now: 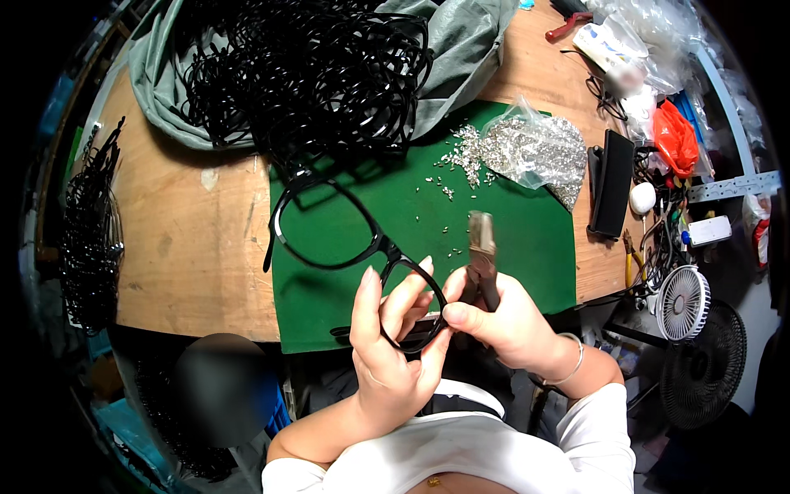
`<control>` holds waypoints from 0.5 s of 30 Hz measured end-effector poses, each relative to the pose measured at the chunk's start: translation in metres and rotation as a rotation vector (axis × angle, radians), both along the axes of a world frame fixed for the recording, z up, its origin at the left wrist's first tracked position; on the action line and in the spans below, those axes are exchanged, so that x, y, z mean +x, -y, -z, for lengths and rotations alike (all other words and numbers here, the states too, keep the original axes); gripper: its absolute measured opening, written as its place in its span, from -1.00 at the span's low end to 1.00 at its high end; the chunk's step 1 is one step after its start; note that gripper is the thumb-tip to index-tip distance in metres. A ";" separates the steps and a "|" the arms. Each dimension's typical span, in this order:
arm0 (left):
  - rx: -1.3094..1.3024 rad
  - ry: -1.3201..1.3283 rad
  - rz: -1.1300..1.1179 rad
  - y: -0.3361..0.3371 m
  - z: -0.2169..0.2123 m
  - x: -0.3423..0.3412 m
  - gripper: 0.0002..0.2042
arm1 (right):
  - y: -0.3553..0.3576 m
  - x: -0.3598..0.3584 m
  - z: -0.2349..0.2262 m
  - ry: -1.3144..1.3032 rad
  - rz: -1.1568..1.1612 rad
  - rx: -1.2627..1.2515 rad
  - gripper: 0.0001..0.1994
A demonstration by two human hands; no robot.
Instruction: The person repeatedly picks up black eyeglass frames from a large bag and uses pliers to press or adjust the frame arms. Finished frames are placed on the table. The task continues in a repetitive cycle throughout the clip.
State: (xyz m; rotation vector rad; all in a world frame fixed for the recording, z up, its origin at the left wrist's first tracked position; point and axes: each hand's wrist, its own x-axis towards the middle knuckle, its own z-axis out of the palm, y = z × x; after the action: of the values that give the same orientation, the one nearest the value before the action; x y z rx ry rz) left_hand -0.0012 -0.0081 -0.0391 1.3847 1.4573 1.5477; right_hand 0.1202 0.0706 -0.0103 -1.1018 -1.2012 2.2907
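A black eyeglass frame [374,247] is held up over the green mat [329,319], tilted, with its far rim to the left. My left hand [385,362] is closed on the near rim, some fingers passing through the lens opening. In my right hand [510,325] is a pair of metal pliers [482,239], jaws pointing away from me. The right thumb and forefinger also touch the frame's right end. Small silvery metal pieces [467,156] lie scattered on the mat, spilling from a clear plastic bag [535,152] full of them.
A big heap of black eyeglass frames [304,74] sits on grey-green cloth [461,58] at the back. More frames [90,239] are stacked at the left table edge. On the right are a black case [611,185], yellow-handled pliers [632,259], a white fan [683,303] and a black fan [704,366].
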 end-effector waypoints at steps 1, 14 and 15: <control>-0.024 0.019 0.029 -0.001 -0.003 -0.003 -0.20 | -0.008 0.000 -0.008 0.055 -0.110 -0.106 -0.79; -0.210 0.457 0.319 0.004 -0.022 -0.024 -0.18 | -0.015 -0.008 -0.029 -0.039 -0.336 0.123 -0.80; -0.217 0.474 0.322 0.006 -0.024 -0.025 -0.18 | -0.016 -0.005 -0.025 -0.033 -0.381 0.153 -0.79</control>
State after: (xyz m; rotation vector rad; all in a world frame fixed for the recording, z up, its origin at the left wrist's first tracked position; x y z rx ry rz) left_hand -0.0260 -0.0138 -0.0153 0.9810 1.0203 1.3463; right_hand 0.1153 0.0864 0.0149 -0.8340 -1.6622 2.4195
